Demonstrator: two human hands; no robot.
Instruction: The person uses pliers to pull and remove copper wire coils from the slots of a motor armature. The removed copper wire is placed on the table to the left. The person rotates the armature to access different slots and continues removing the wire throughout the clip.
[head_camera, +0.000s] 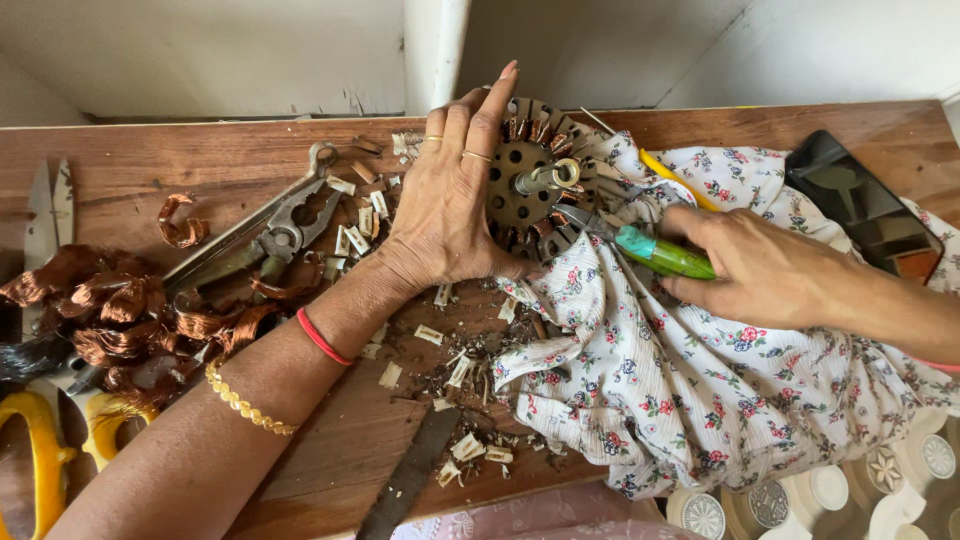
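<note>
- The left hand (447, 205) lies spread over a round motor stator (535, 180), fingers flat and pressing it onto the wooden counter (330, 440).
- The right hand (765, 265) is closed around the green handle of a tool (655, 252); its metal tip seems to touch the stator's copper windings.
- A floral cloth (660, 370) lies under the right hand.
- Stripped copper wire coils (120, 310) and pliers (275, 240) lie to the left.

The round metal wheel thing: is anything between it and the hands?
No. The left hand lies flat on the round stator, and the green-handled tool in the right hand already reaches its copper windings.
</note>
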